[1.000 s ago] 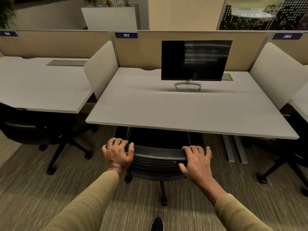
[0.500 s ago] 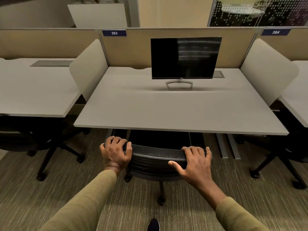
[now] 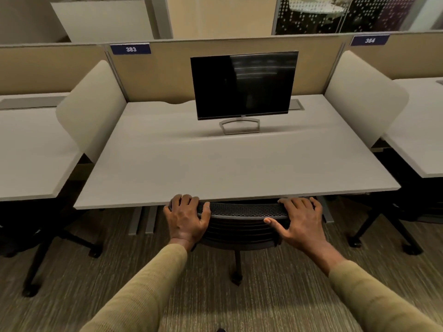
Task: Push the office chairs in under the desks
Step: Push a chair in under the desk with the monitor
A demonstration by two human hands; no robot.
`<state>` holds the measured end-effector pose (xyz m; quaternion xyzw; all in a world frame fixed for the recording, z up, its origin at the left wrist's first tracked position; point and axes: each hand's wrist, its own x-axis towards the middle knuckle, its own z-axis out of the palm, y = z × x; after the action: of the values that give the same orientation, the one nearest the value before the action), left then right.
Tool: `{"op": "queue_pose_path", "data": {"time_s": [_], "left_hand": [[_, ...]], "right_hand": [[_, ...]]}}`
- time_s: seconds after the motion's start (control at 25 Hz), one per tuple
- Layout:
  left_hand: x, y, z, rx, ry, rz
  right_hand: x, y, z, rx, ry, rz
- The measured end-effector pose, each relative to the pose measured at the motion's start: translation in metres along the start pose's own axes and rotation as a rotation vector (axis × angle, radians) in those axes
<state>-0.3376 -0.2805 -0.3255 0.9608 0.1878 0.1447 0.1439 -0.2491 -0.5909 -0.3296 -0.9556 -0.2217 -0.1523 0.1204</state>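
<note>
Chair back now at the desk edge

Left hand (image 3: 185, 218) wraps the mesh top of the office chair (image 3: 242, 220); right hand (image 3: 299, 220) rests on it, thumb spread open. Since a second ago the backrest has closed on the desk (image 3: 215, 168) edge, just beyond the fingertips

This is looking like an open-plan office. Pale grey rectangular desks (image 3: 215, 168) are standing side by side in a row, each one backed by a tan fabric partition (image 3: 167, 70) and separated from its neighbour by a rounded off-white divider panel (image 3: 93, 109). Small navy number plates (image 3: 130, 49) reading 383 and 384 are marking the workstations. A dark flat-screen monitor on a silver stand (image 3: 244, 85) is sitting on the middle desk, and black mesh-backed swivel chairs on castors (image 3: 242, 224) are resting on striped grey-brown carpet (image 3: 215, 303).
</note>
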Motion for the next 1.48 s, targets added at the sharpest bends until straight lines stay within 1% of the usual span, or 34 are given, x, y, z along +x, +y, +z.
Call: {"op": "queue_pose_path", "data": {"time_s": [0.12,0.2,0.32,0.44,0.56,0.68,0.76,0.88,1.12,1.32,1.48], "left_hand": [[0.008,0.017,0.015,0.038,-0.041,0.033],[0.006,0.033,0.024,0.058,-0.041,0.058],[0.009,0.061,0.031,0.058,-0.028,0.028],[0.011,0.075,0.030,0.094,-0.036,-0.001],[0.006,0.080,0.023,0.131,-0.041,-0.075],[-0.003,0.110,0.022,0.168,-0.047,-0.198],[-0.019,0.155,0.033,0.188,-0.079,-0.178],[-0.049,0.243,0.066,0.150,-0.132,-0.042],[-0.060,0.427,0.130,0.119,-0.212,0.238],[-0.046,0.554,0.186,0.061,-0.243,0.374],[-0.022,0.659,0.234,-0.028,-0.289,0.469]], "right_hand": [[0.021,0.026,-0.004,-0.028,-0.060,0.002],[0.031,0.046,-0.008,-0.040,-0.120,0.003],[0.038,0.075,-0.016,-0.028,-0.212,-0.005],[0.041,0.086,-0.020,0.005,-0.243,-0.007],[0.034,0.089,-0.026,0.036,-0.304,-0.075],[0.009,0.112,-0.037,0.074,-0.331,-0.159],[-0.014,0.143,-0.048,0.094,-0.350,-0.193],[-0.040,0.198,-0.066,0.080,-0.360,-0.200],[-0.066,0.331,-0.106,0.020,-0.317,-0.022],[-0.074,0.431,-0.129,-0.008,-0.305,0.088],[-0.056,0.524,-0.161,-0.044,-0.268,0.144]]}}
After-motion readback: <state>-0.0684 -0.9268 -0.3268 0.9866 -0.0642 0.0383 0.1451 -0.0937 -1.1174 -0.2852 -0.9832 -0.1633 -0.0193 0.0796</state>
